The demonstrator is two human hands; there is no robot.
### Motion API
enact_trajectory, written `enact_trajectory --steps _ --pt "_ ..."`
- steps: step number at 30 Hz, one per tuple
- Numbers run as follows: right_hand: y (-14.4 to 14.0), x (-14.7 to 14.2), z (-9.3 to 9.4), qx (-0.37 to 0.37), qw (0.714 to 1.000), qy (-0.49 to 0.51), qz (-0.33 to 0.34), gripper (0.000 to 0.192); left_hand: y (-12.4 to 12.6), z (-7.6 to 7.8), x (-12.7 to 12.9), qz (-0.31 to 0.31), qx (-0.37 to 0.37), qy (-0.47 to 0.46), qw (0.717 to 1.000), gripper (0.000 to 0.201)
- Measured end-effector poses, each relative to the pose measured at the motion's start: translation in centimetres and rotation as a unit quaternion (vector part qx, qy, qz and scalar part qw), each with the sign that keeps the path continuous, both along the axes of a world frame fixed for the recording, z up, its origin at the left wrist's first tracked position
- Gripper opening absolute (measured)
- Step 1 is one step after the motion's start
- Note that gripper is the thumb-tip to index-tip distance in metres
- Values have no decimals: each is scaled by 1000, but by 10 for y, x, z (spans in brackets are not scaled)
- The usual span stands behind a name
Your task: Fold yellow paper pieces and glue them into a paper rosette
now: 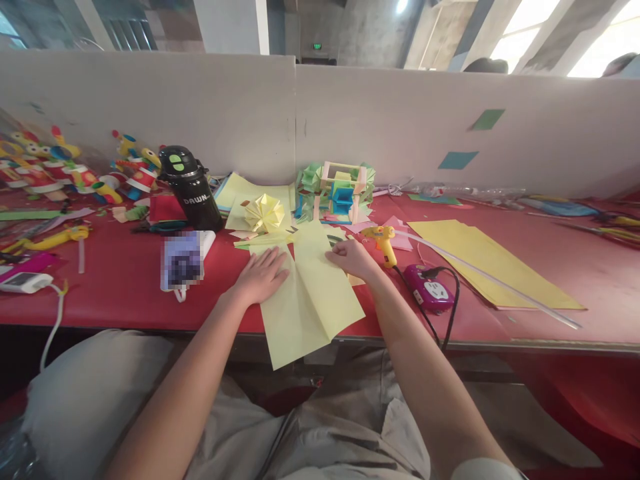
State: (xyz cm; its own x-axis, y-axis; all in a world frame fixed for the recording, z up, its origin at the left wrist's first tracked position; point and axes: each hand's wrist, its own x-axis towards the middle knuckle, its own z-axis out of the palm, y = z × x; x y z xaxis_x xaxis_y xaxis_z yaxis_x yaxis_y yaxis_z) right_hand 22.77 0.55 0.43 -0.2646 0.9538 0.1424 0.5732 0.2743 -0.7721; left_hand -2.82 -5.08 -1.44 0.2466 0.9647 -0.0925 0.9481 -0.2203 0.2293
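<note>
Pressing: left hand [261,275] flat, fingers spread, on creased pale-yellow paper sheet [310,303]
Pinching: right hand [353,257] grips sheet's far edge
Sheet: near edge overhangs red surface [125,287]

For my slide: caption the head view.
Both hands, left hand flat and right hand pinching, crease yellow paper on a red table.

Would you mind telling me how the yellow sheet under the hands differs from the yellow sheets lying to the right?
The pale yellow sheet is creased and hangs over the table edge; the deeper yellow sheets lie flat, wholly on the table. The left hand presses the pale sheet and the right hand pinches its edge; the deeper sheets are untouched, with a white strip across them. Both rest on the red table.
</note>
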Motion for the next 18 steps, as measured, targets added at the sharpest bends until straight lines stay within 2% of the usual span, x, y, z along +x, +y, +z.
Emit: enact_trajectory --steps 7,10,14,18 --pt "5 9 0 4 999 -38 -12 29 2 -5 -3 -8 28 -8 1000 65" --pt "2 9 5 -20 1000 -5 -20 35 1 -5 -3 5 28 -14 999 65" --pt "-5 6 14 -53 998 21 15 49 -1 -3 -4 19 34 -18 999 64" --pt "-7 3 17 -118 990 61 47 40 -2 1 -5 27 74 -16 997 57"
